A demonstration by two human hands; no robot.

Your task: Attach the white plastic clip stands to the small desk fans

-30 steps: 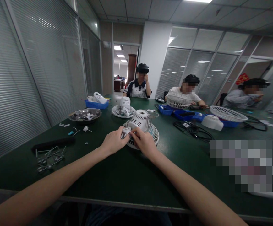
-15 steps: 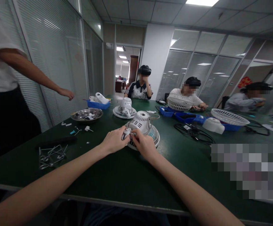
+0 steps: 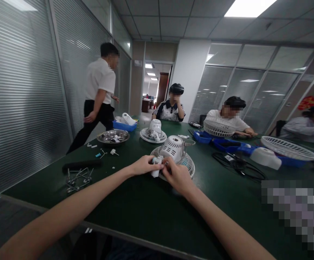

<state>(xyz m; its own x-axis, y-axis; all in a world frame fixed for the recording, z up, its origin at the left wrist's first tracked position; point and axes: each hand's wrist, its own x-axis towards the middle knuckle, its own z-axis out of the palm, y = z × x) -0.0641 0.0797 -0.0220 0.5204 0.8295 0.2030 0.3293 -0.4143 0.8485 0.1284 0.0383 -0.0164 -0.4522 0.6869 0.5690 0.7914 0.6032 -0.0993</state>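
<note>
A white fan head (image 3: 173, 147) with a round grille (image 3: 190, 164) under it rests on the green table. At its near left side, my left hand (image 3: 143, 165) grips a white plastic part (image 3: 155, 172). My right hand (image 3: 176, 174) is closed at the right side of that part, its fingertips pinched together; what they hold is too small to make out. Just behind stands a second white fan head (image 3: 155, 126) on its own grille.
On the left lie a metal bowl (image 3: 113, 137) of small parts, a blue tray (image 3: 124, 125) and a heap of metal pieces (image 3: 78, 178). Black cables (image 3: 238, 166), blue trays and a white cover (image 3: 265, 157) are at right. People sit across the table; one person walks at left.
The view has shifted left, so the table things appear further right. The white part in my left hand now shows more and points downward. The person at left has walked farther off.
</note>
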